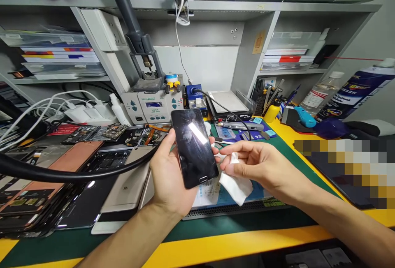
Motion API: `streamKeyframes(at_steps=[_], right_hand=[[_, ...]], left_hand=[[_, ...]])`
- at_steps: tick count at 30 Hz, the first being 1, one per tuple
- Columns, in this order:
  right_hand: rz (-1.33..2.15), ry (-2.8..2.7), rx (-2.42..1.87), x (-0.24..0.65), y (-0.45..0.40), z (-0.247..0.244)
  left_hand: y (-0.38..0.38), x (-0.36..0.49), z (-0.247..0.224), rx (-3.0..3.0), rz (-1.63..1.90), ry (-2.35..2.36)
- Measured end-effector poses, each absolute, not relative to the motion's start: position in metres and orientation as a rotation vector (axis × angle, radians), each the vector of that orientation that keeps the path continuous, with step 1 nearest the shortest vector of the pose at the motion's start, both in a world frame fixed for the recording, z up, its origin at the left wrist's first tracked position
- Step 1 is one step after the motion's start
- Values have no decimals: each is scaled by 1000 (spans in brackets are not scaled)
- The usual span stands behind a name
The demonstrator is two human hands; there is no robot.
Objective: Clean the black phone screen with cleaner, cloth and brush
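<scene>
A black smartphone (195, 149) with a home button lies tilted in my left hand (171, 173), its dark, smudged screen facing up and reflecting a bright strip of light. The thumb rests at its left edge and fingertips show at its right edge. Just right of the phone, my right hand (256, 163) pinches a crumpled white cloth or tissue (237, 183) between thumb and fingers. The cloth hangs below the fingers, over a blue and white mat, apart from the screen.
Stacked phone parts (70, 161) and a gold phone back (126, 181) lie at the left. A black cable (92, 176) arches beside my left hand. Behind stand a soldering station (152, 105) and a flat heating plate (230, 103). Bottles and a spray can (354, 91) stand at the right.
</scene>
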State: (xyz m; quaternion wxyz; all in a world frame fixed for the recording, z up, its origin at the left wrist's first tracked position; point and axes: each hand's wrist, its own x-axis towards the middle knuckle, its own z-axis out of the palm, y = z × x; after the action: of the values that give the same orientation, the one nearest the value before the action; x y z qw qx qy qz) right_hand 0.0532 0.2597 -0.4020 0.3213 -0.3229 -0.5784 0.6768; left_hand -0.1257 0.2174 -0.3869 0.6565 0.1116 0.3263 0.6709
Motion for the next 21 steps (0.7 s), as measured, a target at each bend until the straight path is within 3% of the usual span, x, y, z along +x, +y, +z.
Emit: streamKeyframes(at_steps=[9, 17, 21], right_hand=[[937, -1948, -422, 40, 245, -413], [658, -2092, -693, 41, 250, -419], [524, -2166, -521, 40, 249, -420]], left_hand=[[219, -125, -390, 262, 1508, 685], [221, -127, -394, 248, 1485, 652], [221, -128, -394, 248, 1482, 651]])
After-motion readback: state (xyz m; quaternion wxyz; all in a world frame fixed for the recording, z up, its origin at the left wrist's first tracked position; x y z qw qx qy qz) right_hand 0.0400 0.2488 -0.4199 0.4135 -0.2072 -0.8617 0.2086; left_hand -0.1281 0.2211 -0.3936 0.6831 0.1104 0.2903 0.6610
